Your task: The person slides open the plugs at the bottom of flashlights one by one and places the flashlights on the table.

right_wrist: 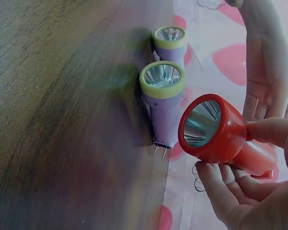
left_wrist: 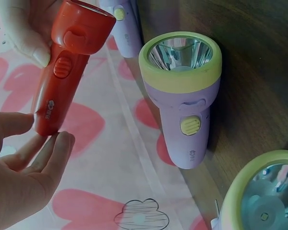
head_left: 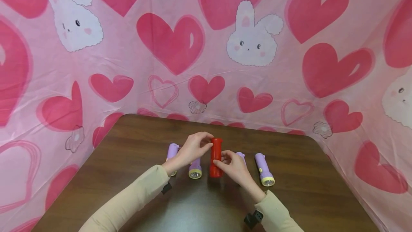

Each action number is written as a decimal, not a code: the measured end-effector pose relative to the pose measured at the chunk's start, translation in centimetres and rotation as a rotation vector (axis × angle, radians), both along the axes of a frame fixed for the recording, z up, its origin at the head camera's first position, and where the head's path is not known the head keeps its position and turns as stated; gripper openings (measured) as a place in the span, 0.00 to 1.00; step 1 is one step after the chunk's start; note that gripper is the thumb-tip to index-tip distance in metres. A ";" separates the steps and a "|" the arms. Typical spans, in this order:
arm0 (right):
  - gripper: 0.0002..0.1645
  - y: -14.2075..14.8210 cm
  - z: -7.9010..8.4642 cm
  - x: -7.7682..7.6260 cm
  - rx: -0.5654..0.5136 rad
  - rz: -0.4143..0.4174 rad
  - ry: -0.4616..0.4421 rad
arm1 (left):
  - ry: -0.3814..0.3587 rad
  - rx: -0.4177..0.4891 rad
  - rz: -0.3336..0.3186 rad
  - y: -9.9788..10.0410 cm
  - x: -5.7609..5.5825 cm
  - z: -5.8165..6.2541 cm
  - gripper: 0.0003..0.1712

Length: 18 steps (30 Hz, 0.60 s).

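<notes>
A red flashlight point(head_left: 216, 156) is held up above the table between both hands, its lens end toward me. My left hand point(head_left: 195, 148) pinches the tail end; in the left wrist view the thumb and fingers of the left hand point(left_wrist: 26, 167) meet around that end. My right hand point(head_left: 234, 165) grips the flashlight near its wide head, thumb on one side and fingers on the other, as the right wrist view shows with the red flashlight point(right_wrist: 218, 129). A ridged red switch point(left_wrist: 63, 67) faces the left wrist camera.
Several purple flashlights with yellow rims lie in a row: one point(head_left: 172, 150) partly behind the left wrist, one point(head_left: 195, 170) beside it, one point(head_left: 240, 156) mostly hidden by the right hand, one point(head_left: 264, 170) farther right. Metal prongs point(right_wrist: 158, 151) stick out of one. Heart-patterned cloth point(head_left: 173, 42) surrounds the wooden table point(head_left: 145, 131).
</notes>
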State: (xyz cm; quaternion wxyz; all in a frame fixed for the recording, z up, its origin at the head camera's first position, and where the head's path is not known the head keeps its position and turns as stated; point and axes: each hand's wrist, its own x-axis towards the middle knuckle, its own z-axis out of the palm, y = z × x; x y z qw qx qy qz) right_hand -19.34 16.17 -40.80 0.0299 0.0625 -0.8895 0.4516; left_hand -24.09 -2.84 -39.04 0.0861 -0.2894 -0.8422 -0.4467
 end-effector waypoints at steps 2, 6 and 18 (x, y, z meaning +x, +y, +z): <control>0.22 0.0 0.0 0.0 0.001 0.006 0.004 | -0.002 0.005 -0.001 0.0 0.1 0.0 0.14; 0.21 0.0 0.0 0.1 -0.005 -0.004 -0.001 | -0.002 0.016 -0.005 0.1 0.3 0.1 0.15; 0.20 0.0 -0.2 0.2 -0.038 0.000 -0.006 | -0.014 0.061 -0.015 0.4 0.3 -0.1 0.14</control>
